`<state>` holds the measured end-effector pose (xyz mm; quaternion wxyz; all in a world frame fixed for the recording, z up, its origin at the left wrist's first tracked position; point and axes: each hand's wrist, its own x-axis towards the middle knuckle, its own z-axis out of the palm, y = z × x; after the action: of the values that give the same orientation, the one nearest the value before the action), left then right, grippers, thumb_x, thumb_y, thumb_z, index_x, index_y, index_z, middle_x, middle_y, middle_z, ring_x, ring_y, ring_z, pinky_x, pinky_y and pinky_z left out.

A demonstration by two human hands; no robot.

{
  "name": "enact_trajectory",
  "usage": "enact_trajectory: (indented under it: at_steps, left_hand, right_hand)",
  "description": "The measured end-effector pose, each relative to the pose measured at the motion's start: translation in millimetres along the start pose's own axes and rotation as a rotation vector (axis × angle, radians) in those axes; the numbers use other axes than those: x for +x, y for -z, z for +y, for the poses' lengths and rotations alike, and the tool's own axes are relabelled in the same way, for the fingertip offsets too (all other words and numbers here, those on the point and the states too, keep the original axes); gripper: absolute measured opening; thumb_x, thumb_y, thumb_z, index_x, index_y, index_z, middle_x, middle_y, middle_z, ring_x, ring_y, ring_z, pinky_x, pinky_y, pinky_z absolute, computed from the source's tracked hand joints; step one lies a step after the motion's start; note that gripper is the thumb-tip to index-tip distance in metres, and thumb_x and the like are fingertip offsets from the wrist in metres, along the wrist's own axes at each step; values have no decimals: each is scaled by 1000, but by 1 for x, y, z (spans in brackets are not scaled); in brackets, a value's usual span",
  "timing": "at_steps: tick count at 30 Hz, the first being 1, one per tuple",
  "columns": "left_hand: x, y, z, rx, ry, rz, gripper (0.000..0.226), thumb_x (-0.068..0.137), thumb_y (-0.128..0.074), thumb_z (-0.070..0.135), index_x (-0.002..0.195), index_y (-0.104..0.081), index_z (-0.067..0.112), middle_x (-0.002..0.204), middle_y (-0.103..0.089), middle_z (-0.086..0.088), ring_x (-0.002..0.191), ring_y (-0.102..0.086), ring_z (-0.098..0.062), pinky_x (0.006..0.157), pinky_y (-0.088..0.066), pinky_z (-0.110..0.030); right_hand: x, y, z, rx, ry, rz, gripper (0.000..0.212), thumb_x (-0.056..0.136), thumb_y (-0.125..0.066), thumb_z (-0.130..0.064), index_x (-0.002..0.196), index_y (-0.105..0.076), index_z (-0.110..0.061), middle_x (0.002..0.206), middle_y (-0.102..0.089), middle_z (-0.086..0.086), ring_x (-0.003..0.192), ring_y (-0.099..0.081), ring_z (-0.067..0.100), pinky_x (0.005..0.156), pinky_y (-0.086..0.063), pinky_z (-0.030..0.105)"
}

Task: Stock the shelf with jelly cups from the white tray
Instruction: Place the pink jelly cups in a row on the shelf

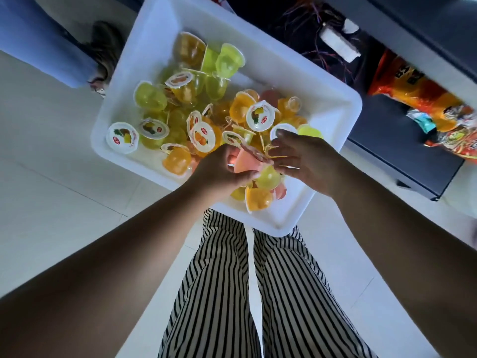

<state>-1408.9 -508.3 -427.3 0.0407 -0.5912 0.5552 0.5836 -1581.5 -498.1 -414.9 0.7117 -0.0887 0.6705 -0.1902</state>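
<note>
Jelly cups in green, orange and pink lay heaped in the white tray on the floor. The left hand curled around a pink cup above the heap. The right hand hovered beside it, fingers loosely spread, holding nothing. Snack bags sat on the dark shelf nearby.

The tray sits on the floor ahead of the person's legs, heaped with cups. Both hands reach into the tray's near end, left hand beside right hand, with one cup between them. Right of the tray stands a shelf bearing packets. Beyond the tray's left corner lies a shoe.
</note>
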Motion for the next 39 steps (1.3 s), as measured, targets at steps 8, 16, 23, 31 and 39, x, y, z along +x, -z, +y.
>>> enact_trajectory:
  at_steps: [8,16,23,31,39]
  left_hand:
    - [-9,-7,-39,-79,113,70,62,74,-76,27,125,-47,7,118,-59,-6,107,-57,-21,90,-49,-32]
    - [-15,-34,-46,-224,87,223,54,74,-75,26,120,-53,7,113,-64,-6,99,-62,-17,79,-49,-19]
    - [-38,-25,-47,-384,75,394,63,64,-79,36,117,-60,8,105,-68,-3,89,-64,-7,70,-49,-11]
    - [-47,17,-46,-418,98,493,52,68,-80,25,112,-62,7,105,-69,-6,90,-64,-14,78,-52,-28]
    - [-38,68,-104,-415,183,514,76,53,-76,45,115,-60,6,105,-70,-7,98,-66,-20,85,-54,-48]
  right_hand:
    - [36,20,59,-1125,-2,91,8,84,-63,-16,84,-67,-10,105,-66,8,105,-59,24,79,-44,22]
    - [65,17,44,-1066,-160,-71,34,82,-67,-6,116,-61,0,99,-60,8,94,-65,23,66,-53,20]
    - [38,24,14,-739,3,22,7,80,-69,-7,83,-65,-2,79,-63,9,68,-62,13,77,-53,23]
    - [9,-41,-34,-618,99,-7,18,86,-64,-8,101,-62,1,89,-64,15,74,-58,14,82,-55,26]
    - [25,-108,-4,-795,173,-24,35,87,-63,-23,115,-64,-2,121,-63,15,109,-60,25,94,-44,28]
